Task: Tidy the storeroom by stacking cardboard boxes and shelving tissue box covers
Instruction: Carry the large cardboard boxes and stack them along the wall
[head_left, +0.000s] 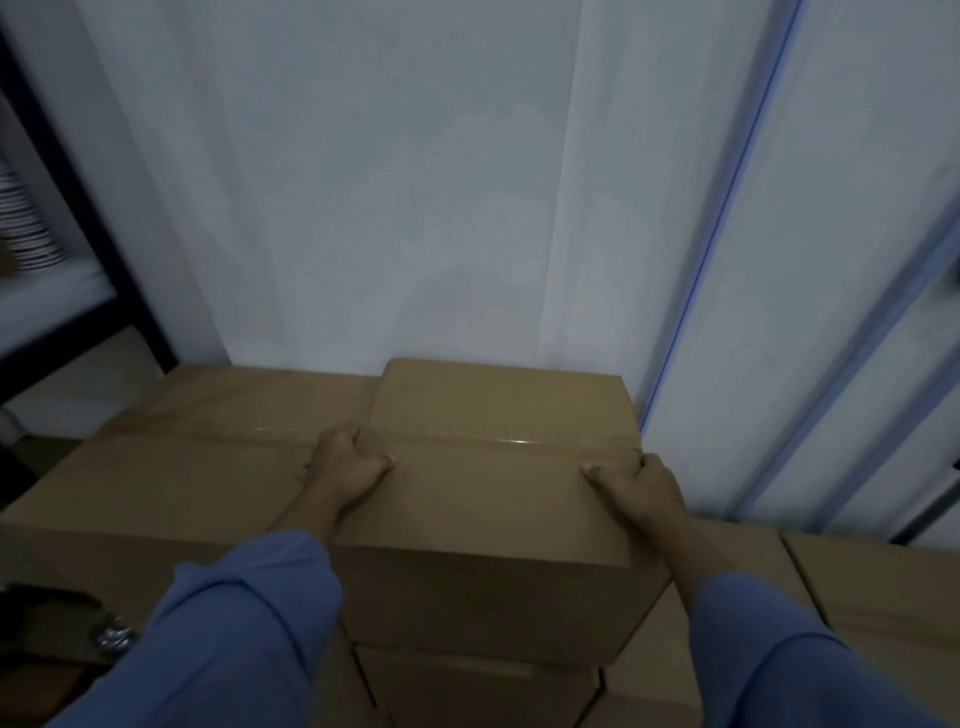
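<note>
Right, my L hand (349, 470) & R hand (638, 488) are gripping the taped cardboard box (488, 499) by its side edges, thumbs on top. It's sitting atop the lower boxes (467, 691), by the curtain (415, 208).

A storeroom: stacked cardboard boxes (218, 467) beside a dark metal shelf rack (78, 208) and white wall panels (389, 182).

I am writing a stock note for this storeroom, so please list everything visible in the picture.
top cardboard box: one, brown, centre, on the stack
other cardboard boxes: several, brown, left, below and right
shelf frame: one, black, far left
striped stack: one, dark and white, on shelf, blurred
wall: one, white, behind boxes
panels: several, white, blue edges, right
left hand: one, holds top box's left side
right hand: one, holds its right side
sleeves: two, blue, bottom
</note>
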